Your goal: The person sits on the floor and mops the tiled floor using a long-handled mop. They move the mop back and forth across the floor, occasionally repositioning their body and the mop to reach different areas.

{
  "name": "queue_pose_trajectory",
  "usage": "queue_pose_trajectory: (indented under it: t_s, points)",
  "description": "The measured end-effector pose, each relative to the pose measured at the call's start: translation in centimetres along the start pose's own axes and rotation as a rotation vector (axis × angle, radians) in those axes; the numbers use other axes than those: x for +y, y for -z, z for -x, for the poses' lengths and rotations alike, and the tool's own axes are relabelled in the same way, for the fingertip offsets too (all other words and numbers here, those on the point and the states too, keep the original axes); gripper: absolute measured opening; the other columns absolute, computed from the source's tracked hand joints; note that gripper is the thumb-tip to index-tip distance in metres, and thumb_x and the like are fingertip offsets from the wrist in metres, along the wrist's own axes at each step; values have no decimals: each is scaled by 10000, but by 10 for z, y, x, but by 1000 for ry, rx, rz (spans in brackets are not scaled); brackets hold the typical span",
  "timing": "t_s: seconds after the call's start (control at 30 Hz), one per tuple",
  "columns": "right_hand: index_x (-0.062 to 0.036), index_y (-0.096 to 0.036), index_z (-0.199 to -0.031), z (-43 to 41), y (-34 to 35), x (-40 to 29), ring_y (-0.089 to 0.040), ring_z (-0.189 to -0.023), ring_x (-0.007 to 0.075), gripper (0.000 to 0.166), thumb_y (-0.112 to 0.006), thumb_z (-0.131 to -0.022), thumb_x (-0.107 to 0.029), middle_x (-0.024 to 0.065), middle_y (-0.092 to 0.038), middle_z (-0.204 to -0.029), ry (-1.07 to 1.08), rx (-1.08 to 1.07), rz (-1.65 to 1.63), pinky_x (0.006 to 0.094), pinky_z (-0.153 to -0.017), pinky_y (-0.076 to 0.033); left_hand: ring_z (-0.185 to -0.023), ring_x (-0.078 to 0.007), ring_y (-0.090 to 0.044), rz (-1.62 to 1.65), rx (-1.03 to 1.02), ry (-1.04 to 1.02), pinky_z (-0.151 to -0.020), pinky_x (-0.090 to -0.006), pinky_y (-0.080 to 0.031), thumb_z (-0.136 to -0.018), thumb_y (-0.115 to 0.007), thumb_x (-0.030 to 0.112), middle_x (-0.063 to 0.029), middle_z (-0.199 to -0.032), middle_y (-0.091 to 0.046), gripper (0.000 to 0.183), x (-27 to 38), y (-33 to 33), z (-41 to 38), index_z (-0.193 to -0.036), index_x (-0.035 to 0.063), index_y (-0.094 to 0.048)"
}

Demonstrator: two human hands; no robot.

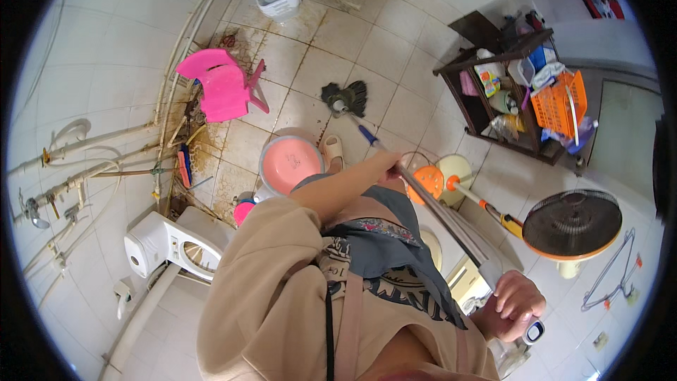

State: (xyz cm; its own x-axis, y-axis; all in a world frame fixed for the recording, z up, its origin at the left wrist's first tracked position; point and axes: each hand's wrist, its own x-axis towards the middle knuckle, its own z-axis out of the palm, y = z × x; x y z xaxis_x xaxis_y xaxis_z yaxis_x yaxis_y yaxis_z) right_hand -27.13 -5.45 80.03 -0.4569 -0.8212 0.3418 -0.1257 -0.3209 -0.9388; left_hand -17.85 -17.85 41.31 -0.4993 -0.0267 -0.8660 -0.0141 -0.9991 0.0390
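Observation:
I hold a mop by its silver pole (444,209), which runs slantwise across my front. My left hand (390,163) grips the lower part of the pole, just above its blue section (367,134). My right hand (513,304) is closed around the grey grip at the upper end. Dark wet-looking strands of the mop head (344,100) rest on the tiled floor ahead of me. A pink basin (292,164) stands to the left of my slippered foot (333,149). A grey apron partly covers my beige top.
A pink plastic chair (225,84) stands by pipes along the left wall, near a toilet chair (193,254). Brown stains mark the floor (248,148). At right are a dark shelf (494,132), an orange basket (555,103) and a standing fan (571,225). A white container (277,6) sits ahead.

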Motion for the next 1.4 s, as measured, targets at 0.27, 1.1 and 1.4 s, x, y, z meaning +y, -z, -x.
queue_pose_trajectory:
  t_s: [0.27, 1.1, 1.4]
  points:
    - [-108, -353, -608, -62, -69, 76, -366, -372, 117, 335, -506, -900, -166, -33, -374, -454, -128, -294, -388, 278, -384, -284, -741, -288, -613, 105, 244, -162, -607, -406, -533, -792, -625, 233, -135, -847, -576, 277, 44, 135, 30, -953, 20, -551]
    - [-20, -523, -1146, -139, -327, 463, -501, -1078, 343, 526, -718, -714, -249, 182, -527, -1152, -153, -1441, 555, 425, -921, -413, -492, -87, -288, 909, 1586, -1808, -462, -247, -258, -879, -465, 109, 17, -542, -330, 198, 40, 256, 330, -701, 113, -380]
    - [20, -510, -1182, -171, -399, 690, -495, -1135, 358, 591, -707, -735, -314, 212, -531, -1194, -221, -1480, 1377, 433, -925, -429, -490, -93, -182, 1184, 1847, -1629, -515, -275, -192, -892, -449, 270, 30, -504, -183, 378, 26, 270, 331, -577, 149, -277]
